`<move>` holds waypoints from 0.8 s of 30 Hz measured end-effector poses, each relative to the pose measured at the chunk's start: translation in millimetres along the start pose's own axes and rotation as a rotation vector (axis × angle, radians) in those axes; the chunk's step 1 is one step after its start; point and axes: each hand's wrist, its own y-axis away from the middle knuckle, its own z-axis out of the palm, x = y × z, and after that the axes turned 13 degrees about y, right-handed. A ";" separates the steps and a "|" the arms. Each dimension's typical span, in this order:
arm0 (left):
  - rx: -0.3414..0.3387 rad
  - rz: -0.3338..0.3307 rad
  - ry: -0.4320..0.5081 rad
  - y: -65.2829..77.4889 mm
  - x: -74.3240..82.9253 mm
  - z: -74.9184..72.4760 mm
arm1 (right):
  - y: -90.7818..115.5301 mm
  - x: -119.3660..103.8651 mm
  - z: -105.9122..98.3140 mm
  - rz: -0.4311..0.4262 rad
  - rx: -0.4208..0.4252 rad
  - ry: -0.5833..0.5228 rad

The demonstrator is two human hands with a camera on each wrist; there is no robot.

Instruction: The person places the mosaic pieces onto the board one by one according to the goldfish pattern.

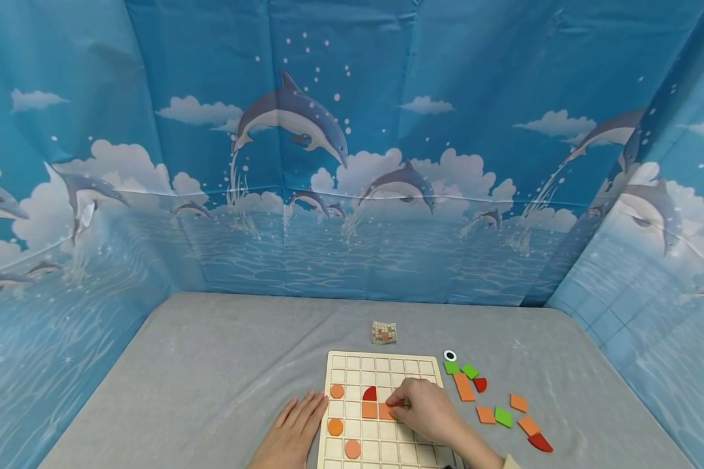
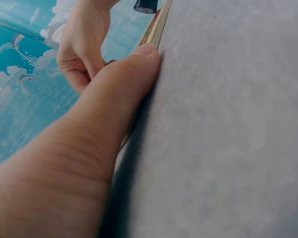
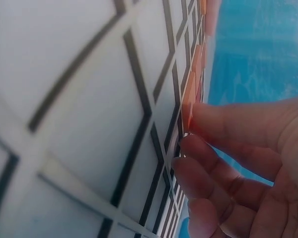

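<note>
A pale wooden grid board [image 1: 338, 376] lies on the grey cloth. My right hand [image 1: 427, 409] is over its middle, thumb and fingers pinching an orange square tile [image 1: 385, 412] at a cell. Left of that tile sits another orange square [image 1: 369, 410], with a red quarter-circle [image 1: 369, 393] directly above it. Round orange discs [image 1: 337, 391] occupy several cells toward the board's left side. My left hand [image 1: 293, 426] rests flat on the cloth, fingertips touching the board's left edge. In the left wrist view, its thumb [image 2: 134, 62] lies along the board's side.
Right of the board lie loose pieces: green squares [image 1: 502, 417], orange squares [image 1: 485, 415], an orange rectangle [image 1: 464, 387] and red curved pieces [image 1: 540, 443]. A white disc with a black centre [image 1: 450, 355] and a small patterned card [image 1: 384, 332] lie beyond. Dolphin curtains [image 1: 352, 260] surround the table.
</note>
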 end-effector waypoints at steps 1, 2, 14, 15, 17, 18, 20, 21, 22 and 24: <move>0.000 -0.001 0.001 0.0 -0.1 0.0 | 0.0 0.0 0.0 0.000 0.001 0.001; 0.000 -0.001 0.002 0.1 -0.1 0.0 | 0.1 0.1 0.0 0.001 0.000 0.002; 0.023 0.007 -0.012 1.1 -0.3 1.1 | 5.2 -0.4 -2.8 -0.013 0.029 0.006; 0.024 0.008 -0.013 1.1 -0.3 1.1 | 6.1 -0.1 -3.4 -0.017 0.032 0.004; 0.023 0.008 -0.011 1.1 -0.2 1.0 | 8.1 0.7 -5.1 -0.022 0.032 -0.007; 0.022 0.007 -0.011 1.0 -0.1 0.9 | 9.2 1.4 -6.0 -0.024 0.032 -0.010; 0.020 0.006 -0.010 0.9 0.0 0.7 | 11.7 3.3 -8.6 -0.018 0.033 -0.016; 0.018 0.006 -0.009 0.8 0.0 0.7 | 12.9 4.6 -9.9 -0.008 0.032 -0.020; 0.017 0.006 -0.009 0.7 0.1 0.6 | 14.6 6.3 -11.7 0.007 0.027 -0.024; 0.015 0.005 -0.011 0.6 0.2 0.5 | 17.7 10.7 -15.2 0.039 0.018 -0.029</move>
